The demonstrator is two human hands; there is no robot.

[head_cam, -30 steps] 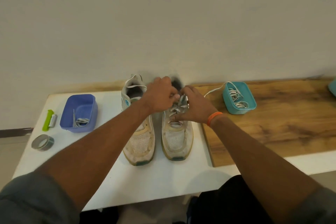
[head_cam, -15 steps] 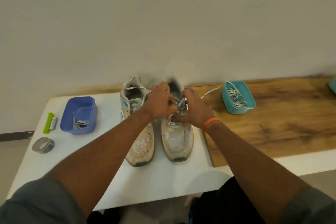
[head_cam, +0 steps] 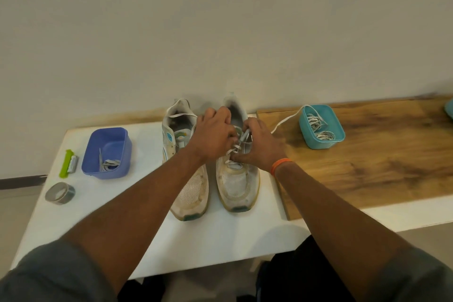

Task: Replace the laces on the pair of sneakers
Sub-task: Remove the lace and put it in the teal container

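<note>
Two worn white sneakers stand side by side, toes towards me, on the white table (head_cam: 220, 247). The left sneaker (head_cam: 188, 191) has no lace in its eyelets. The right sneaker (head_cam: 239, 186) carries a white lace (head_cam: 236, 148) crossed over its lower eyelets. My left hand (head_cam: 212, 136) pinches that lace above the tongue. My right hand (head_cam: 258, 147), with an orange band on the wrist, grips the lace from the right side. The fingertips of both hands meet over the lacing and hide the upper eyelets.
A blue tub (head_cam: 106, 152) holding a lace sits left of the shoes, with a green tool (head_cam: 66, 163) and a roll of grey tape (head_cam: 60, 193) beyond it. On the wooden board (head_cam: 382, 167) at right a teal tub (head_cam: 321, 126) holds laces, one strand trailing towards the shoes.
Both hands have stayed on the right sneaker's lace, with small finger movements above the tongue. The camera view has shifted slightly; the shoes and tubs have not moved.
</note>
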